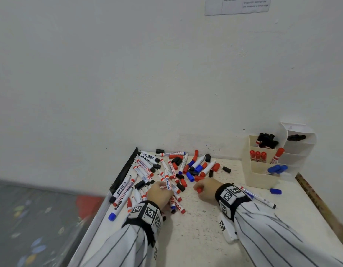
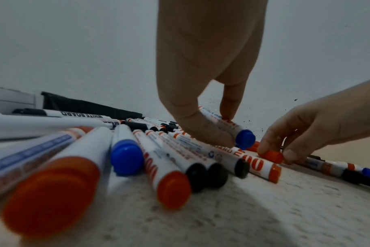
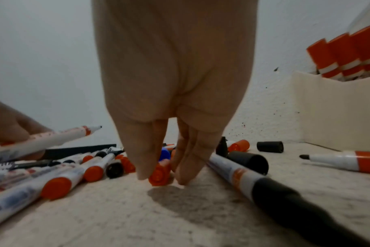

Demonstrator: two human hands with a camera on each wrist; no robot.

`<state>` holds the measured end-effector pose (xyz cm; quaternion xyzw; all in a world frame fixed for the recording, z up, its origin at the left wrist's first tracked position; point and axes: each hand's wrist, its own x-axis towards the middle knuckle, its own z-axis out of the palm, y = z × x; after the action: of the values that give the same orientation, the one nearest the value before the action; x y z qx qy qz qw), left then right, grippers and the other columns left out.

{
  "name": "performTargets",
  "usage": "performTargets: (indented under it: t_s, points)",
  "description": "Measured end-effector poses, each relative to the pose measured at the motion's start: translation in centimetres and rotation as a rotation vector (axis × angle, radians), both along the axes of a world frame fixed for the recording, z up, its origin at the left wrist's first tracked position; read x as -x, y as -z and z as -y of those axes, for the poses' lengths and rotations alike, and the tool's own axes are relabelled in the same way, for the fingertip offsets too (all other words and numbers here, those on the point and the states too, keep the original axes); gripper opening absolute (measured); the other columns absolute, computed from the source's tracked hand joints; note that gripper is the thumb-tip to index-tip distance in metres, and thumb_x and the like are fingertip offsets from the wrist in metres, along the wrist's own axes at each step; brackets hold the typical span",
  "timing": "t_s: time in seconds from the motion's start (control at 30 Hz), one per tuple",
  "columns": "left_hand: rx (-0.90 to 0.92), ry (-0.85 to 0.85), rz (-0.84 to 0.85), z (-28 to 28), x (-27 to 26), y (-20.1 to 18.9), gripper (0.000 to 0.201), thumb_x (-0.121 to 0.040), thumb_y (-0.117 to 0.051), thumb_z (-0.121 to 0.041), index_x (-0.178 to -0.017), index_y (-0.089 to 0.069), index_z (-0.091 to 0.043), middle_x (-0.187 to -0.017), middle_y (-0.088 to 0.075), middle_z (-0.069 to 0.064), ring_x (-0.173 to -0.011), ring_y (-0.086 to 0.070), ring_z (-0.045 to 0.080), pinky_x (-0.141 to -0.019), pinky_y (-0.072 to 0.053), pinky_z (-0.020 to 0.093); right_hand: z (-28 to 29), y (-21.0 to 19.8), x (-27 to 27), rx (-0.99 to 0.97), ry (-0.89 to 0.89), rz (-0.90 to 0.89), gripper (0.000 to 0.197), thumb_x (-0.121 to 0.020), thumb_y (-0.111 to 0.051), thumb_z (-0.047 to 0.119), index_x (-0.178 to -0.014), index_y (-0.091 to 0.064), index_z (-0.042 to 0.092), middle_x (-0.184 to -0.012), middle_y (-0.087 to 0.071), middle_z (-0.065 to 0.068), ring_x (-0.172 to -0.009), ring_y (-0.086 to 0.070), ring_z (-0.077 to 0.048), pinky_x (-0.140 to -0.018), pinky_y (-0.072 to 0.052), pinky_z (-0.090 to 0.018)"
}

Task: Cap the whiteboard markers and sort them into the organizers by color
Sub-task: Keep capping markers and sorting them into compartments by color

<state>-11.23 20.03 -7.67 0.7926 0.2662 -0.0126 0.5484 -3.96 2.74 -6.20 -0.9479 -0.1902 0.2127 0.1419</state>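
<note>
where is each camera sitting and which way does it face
Head: worn on the head, looking forward and down at the table, wall and organizers; both striped sleeves and hands show.
Left wrist: low over the table, looking along the left hand gripping a marker.
Right wrist: low, looking along the right hand pinching a red cap.
Shared: both wrist views show the other hand and the marker pile.

Wall notice [image 1: 237,5] cut off and unreadable, nearest marker [image 2: 47,197] blurred
</note>
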Motion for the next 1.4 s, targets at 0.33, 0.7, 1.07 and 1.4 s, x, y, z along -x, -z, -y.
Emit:
performTargets:
  t_s: [0.33,0.7,1.07,1.4]
  points:
    - [-0.047,0.014,0.028,-1.1,0.1,0.6,0.038,-0.083,-0.063,-0.012,-0.120,-0.052,-0.012,-0.087,-0.058,-0.002,-0.076,-0.062,0.013,-0.069,-0.053,0.025,-1.2,0.8,-1.0,-0.150,0.116,0.096,0.020,-0.081,-0.051,0.001,-0.095,-0.053,0.016,-0.092,-0.052,-0.001,-0.080,-0.049,-0.015,-0.069,-0.041,-0.022]
    - [-0.018,0.024,0.031,-0.8,-0.2,0.4,0.039,-0.084,-0.062,-0.010,-0.121,-0.050,-0.011,-0.091,-0.060,0.002,-0.084,-0.065,0.021,-0.076,-0.056,0.032,-0.9,1.7,-2.5,-0.136,0.133,0.180,0.031,-0.088,-0.054,0.008,-0.117,-0.060,0.016,-0.100,-0.058,-0.003,-0.094,-0.055,-0.016,-0.085,-0.043,-0.025]
    - [-0.022,0.035,0.027,-0.6,-0.7,1.0,0.040,-0.084,-0.063,-0.014,-0.122,-0.050,-0.012,-0.086,-0.059,0.000,-0.074,-0.062,0.015,-0.070,-0.055,0.028,-2.6,2.1,-3.0,-0.001,0.019,0.236,0.038,-0.091,-0.048,0.013,-0.129,-0.050,0.018,-0.126,-0.045,-0.003,-0.106,-0.054,-0.020,-0.097,-0.042,-0.030]
    - [-0.129,0.137,0.145,5.2,-1.4,-0.1,0.034,-0.091,-0.057,-0.020,-0.124,-0.049,-0.014,-0.089,-0.056,-0.005,-0.063,-0.049,0.001,-0.050,-0.037,0.011,7.4,-1.0,-2.9,0.138,0.356,0.162,0.029,-0.092,-0.042,0.017,-0.112,-0.058,0.004,-0.116,-0.060,-0.014,-0.107,-0.057,-0.029,-0.087,-0.045,-0.031]
